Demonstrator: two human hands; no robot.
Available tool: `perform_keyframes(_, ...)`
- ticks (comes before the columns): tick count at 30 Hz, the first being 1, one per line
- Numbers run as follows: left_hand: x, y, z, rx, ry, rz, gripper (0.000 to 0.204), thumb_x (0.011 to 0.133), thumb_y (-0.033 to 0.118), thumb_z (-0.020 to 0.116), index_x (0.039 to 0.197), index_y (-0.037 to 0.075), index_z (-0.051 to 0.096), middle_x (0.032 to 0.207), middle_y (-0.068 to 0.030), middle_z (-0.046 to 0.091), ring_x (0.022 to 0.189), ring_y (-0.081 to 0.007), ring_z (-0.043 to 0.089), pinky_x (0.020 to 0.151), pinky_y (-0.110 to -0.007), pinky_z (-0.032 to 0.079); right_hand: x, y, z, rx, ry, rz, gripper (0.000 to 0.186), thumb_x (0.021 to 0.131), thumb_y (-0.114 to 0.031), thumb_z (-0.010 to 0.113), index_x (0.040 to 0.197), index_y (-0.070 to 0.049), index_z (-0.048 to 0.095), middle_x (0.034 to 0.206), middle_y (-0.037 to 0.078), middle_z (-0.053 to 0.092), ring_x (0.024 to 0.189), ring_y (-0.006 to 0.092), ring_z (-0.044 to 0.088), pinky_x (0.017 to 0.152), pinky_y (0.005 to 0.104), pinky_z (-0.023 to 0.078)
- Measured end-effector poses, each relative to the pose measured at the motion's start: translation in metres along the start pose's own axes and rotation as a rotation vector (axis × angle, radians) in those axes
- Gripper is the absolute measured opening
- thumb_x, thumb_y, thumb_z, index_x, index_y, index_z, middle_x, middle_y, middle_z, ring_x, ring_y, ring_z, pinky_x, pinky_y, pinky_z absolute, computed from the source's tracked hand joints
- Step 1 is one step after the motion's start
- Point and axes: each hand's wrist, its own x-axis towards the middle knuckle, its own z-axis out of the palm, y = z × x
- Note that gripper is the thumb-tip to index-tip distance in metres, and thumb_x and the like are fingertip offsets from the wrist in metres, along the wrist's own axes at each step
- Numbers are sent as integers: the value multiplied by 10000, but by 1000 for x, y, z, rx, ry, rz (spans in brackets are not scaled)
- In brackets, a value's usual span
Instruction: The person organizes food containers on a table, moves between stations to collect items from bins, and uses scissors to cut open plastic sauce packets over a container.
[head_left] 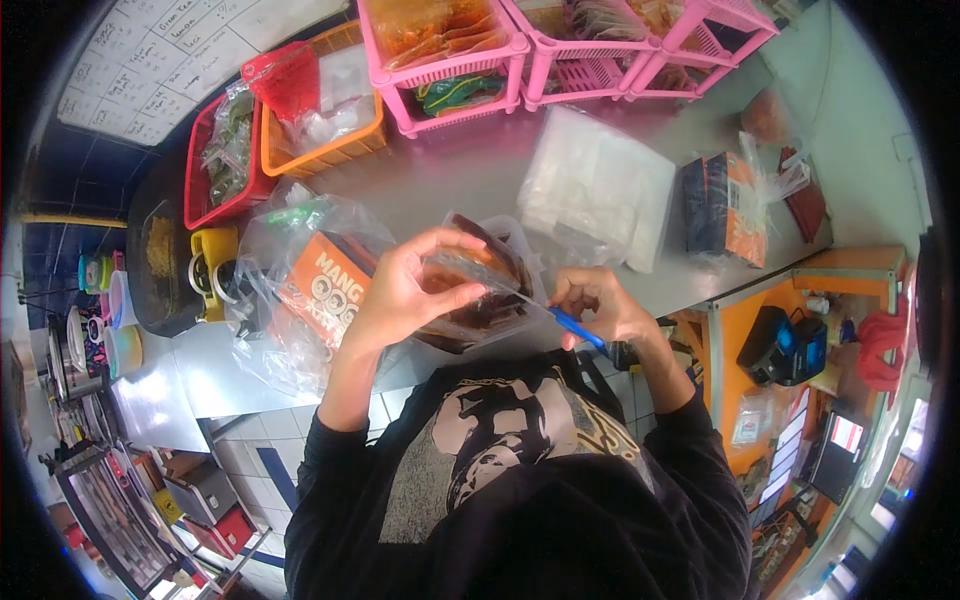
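Observation:
My left hand (415,285) pinches a small clear plastic packet (470,268) between thumb and fingers. It is above a clear plastic tub (535,250) that holds several dark reddish-brown packets (470,325). Just to the right, my right hand (600,305) is closed round a slim blue-handled tool (577,328). Its thin pale end points left and meets the packet's edge; whether it is a knife or scissors I cannot tell. The lower part of the packet blends with the tub's contents.
Left of the tub lies an orange printed box (325,285) in clear plastic, beside a yellow tape dispenser (210,270). A stack of clear bags (600,190) and a dark-and-orange box (725,210) are to the right. Orange (325,140) and red baskets (230,205) and pink racks (450,120) line the back.

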Motion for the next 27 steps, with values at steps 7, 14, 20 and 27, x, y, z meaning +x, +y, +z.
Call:
perform_keyframes(7,1,7,4,52,25,-33,379,724,-83,671,1073,-8,542,1046,-63,560,865,-123,601,735,-225,501,3,0,7,116,20,1,415,574,-104,848,852,-19,552,715,13,576,629,68,554,538,199,412)
perform_keyframes(14,3,3,17,97,-110,7,402,722,-86,667,1091,5,535,1071,-74,568,907,-138,604,747,-233,505,8,-9,6,30,-59,-10,401,627,-138,828,856,-23,520,742,22,581,665,63,550,561,199,426)
perform_keyframes(20,5,8,6,19,-12,-10,367,733,-68,669,1072,13,554,1026,-51,588,899,-123,599,778,-241,487,-4,-5,-7,6,-19,-107,458,597,-201,849,844,-12,513,693,27,575,642,75,543,537,204,420)
perform_keyframes(27,4,14,7,29,42,-56,373,734,-65,672,1078,10,548,1066,-58,562,870,-126,603,754,-235,498,-8,-4,-8,-85,15,18,637,499,-405,873,868,-4,544,710,9,564,641,67,532,569,202,406)
